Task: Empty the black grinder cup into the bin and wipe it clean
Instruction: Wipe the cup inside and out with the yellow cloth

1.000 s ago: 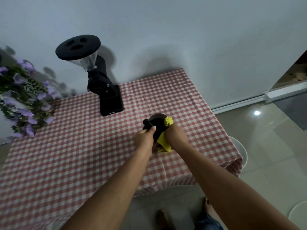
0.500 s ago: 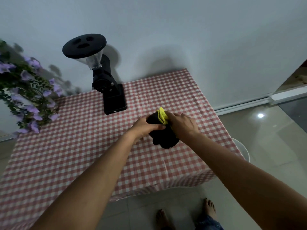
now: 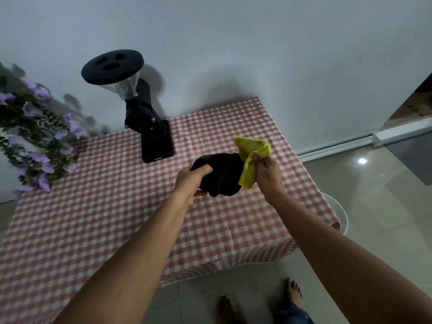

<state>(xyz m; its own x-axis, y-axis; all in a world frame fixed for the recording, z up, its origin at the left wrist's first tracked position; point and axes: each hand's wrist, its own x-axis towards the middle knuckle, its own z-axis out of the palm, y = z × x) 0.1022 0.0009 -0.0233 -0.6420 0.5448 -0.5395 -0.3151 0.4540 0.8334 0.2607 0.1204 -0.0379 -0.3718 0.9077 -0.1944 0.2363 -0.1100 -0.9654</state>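
Above the checked table (image 3: 93,230), our left hand (image 3: 191,181) grips the tilted cup (image 3: 219,174) and our right hand (image 3: 268,174) pinches the cloth (image 3: 251,157) beside it, so the cup could slip during hard wiping.

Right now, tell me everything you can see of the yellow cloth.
The yellow cloth is a small, soft, fuzzy-looking rag, bunched and folded rather than spread flat. The right hand pinches it in a closed grip near its middle; one corner sticks up above the fingers and a flap hangs below. It is held in the air above the checked tablecloth, and its left edge meets the rim of the black grinder cup, which the left hand holds.
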